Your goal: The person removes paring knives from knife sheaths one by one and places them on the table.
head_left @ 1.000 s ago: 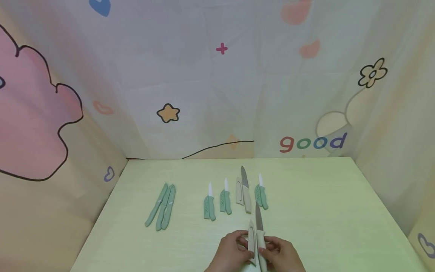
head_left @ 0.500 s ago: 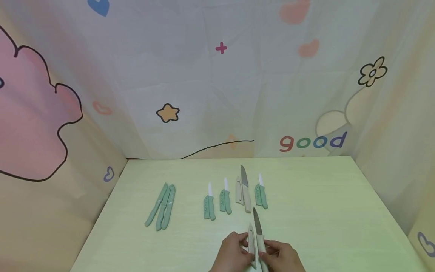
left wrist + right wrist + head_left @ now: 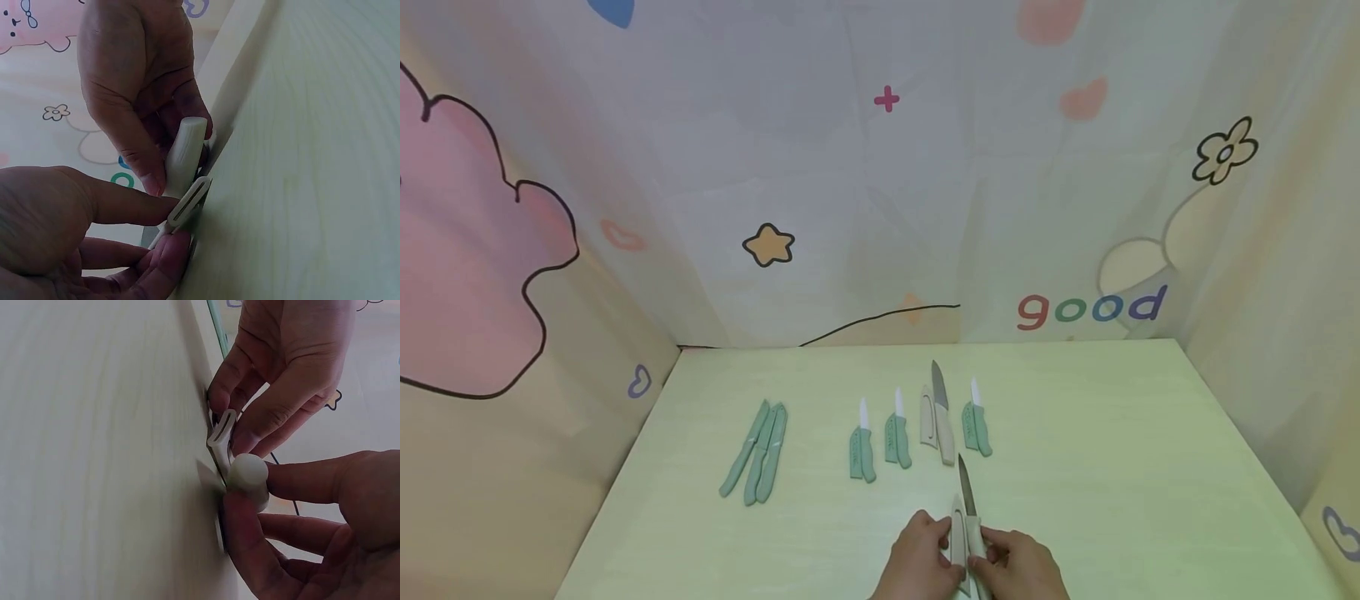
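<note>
Setting a beige knife (image 3: 972, 518) beside its sheath (image 3: 957, 533) at the table's (image 3: 1112, 467) 6 o'clock edge, the left hand (image 3: 919, 557) pinches the sheath, the right hand (image 3: 1018, 563) the handle; four pairs already lie at 12 o'clock.

Open desk (image 3: 1112, 467) toward the right edge and near-left corner; ahead, a row of knives (image 3: 917, 429) and three green sheaths (image 3: 758, 450) block mid-desk.

On the desk (image 3: 1112, 467), four knives (image 3: 925, 425) lie in a row behind the hands (image 3: 970, 562); three sheaths (image 3: 758, 450) lie farther left.
</note>
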`<state>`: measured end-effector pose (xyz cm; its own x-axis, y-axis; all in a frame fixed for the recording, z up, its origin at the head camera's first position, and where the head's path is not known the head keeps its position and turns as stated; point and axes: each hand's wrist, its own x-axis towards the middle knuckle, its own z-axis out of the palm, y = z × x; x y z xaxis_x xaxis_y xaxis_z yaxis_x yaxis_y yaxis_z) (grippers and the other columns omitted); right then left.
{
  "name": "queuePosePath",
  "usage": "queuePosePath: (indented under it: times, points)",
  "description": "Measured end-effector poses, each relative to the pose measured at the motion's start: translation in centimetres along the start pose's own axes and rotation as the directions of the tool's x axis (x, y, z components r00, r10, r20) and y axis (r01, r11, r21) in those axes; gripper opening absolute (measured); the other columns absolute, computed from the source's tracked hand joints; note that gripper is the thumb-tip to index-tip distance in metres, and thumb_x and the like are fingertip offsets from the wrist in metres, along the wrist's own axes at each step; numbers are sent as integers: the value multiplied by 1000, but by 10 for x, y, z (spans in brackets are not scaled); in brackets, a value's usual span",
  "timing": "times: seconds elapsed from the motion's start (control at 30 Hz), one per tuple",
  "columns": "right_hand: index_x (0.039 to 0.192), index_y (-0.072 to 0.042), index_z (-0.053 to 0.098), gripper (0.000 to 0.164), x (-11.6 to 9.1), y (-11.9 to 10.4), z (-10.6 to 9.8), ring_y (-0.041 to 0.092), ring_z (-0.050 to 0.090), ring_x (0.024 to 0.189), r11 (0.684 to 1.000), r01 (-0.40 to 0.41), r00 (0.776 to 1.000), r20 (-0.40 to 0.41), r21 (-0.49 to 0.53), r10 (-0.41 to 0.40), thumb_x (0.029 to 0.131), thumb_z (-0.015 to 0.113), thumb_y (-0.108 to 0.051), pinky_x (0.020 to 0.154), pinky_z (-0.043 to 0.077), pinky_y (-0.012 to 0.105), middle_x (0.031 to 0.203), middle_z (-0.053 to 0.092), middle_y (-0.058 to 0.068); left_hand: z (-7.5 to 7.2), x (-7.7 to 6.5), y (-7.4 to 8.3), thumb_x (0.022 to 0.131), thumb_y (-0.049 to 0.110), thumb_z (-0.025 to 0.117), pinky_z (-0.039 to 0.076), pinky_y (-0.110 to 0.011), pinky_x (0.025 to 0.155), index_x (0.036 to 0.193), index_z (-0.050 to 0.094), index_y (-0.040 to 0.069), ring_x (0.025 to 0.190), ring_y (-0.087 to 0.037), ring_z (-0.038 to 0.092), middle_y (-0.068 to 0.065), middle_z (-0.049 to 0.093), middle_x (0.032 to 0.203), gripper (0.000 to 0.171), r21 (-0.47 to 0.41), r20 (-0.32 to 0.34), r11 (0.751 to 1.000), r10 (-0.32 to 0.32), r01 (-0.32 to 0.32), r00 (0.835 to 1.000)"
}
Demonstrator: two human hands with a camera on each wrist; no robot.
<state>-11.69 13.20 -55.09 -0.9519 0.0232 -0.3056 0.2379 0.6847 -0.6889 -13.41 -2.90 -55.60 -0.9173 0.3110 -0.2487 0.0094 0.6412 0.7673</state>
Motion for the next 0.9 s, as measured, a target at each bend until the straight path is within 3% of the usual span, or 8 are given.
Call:
queuePosePath:
  times: [0.37,0.53,0.9]
  points:
    - [116,2,67,48,1,-2,-2,12,44,59,997,40,999,-31,-73,-42,75,79,-21,49,36,26,68,54,-5,2,-2,0,74,9,78,44,-21,57,127,55,-9,63,-3,45,2,44,83,61,18,-25,1000,18,-18,1000]
    - [115,2,68,50,1,0,-3,11,45,58,996,62,996,-55,-71,-66,72,80,-20,49,37,25,69,55,-6,1,-2,1,75,8,78,44,-22,57,128,55,-9,64,-4,45,2,44,84,61,15,-3,1000,8,-8,1000]
    - [114,4,67,48,3,-2,-6,13,48,64,998,-16,1000,-19,-53,15,74,80,-17,53,42,27,76,59,-2,2,-1,3,75,10,79,46,-22,57,130,54,-7,66,-6,45,2,44,85,63,-5,30,999,-52,52,998]
